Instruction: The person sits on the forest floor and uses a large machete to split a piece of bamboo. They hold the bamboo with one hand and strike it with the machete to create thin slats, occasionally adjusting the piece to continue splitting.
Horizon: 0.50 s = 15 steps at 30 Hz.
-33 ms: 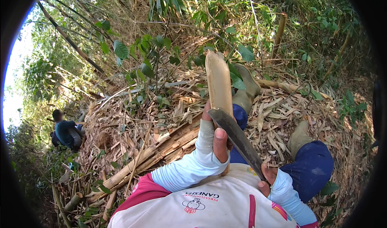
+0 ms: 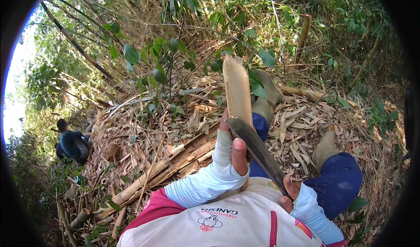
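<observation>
My left hand (image 2: 239,156) is closed round a long pale piece of split bamboo or wood (image 2: 238,87), which stands up in front of my body with its rounded end pointing away. My right hand (image 2: 290,192), near my lap, is closed at the near end of a dark machete (image 2: 258,147); its handle is hidden in the fingers. The blade slants up to the left, and its broad tip overlaps the pale piece just above my left thumb. Whether the edge presses into the piece I cannot tell. The piece's lower end comes down against my shirt.
Split bamboo lengths (image 2: 170,165) lie on dry leaf litter (image 2: 302,129) to the left. My boots (image 2: 267,91) are planted ahead and to the right. A leafy sapling (image 2: 159,74) grows in front, with a cut stump (image 2: 303,38) beyond. Another person (image 2: 73,143) sits far left.
</observation>
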### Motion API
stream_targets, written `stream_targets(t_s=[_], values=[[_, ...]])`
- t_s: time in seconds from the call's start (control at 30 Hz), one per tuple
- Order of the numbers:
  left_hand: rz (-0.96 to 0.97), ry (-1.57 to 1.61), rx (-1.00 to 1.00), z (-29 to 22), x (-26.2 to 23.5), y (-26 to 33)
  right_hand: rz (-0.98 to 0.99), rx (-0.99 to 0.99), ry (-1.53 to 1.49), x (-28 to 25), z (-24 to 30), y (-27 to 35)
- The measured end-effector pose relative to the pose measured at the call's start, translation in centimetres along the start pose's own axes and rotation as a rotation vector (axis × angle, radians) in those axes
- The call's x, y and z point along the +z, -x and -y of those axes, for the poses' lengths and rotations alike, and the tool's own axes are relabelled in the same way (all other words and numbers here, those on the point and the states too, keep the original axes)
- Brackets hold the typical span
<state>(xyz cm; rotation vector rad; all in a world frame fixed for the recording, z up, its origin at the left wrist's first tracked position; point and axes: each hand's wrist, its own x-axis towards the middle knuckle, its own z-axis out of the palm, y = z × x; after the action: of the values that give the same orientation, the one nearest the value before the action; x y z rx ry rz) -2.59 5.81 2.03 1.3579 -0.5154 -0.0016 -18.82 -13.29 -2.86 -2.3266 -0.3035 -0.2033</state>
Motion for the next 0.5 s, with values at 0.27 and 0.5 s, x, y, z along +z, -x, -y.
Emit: stream_targets(t_s=[0.27, 0.5], values=[[-0.064, 0.151, -0.034, 0.9, 0.2, -0.4, 0.037, 0.053, 0.025, 0.4, 1.2, -0.9], [-0.100, 0.199, -0.029, 2.1, -0.3, -0.5, 0.038, 0.091, -0.007, 0.9, 1.8, -1.7]])
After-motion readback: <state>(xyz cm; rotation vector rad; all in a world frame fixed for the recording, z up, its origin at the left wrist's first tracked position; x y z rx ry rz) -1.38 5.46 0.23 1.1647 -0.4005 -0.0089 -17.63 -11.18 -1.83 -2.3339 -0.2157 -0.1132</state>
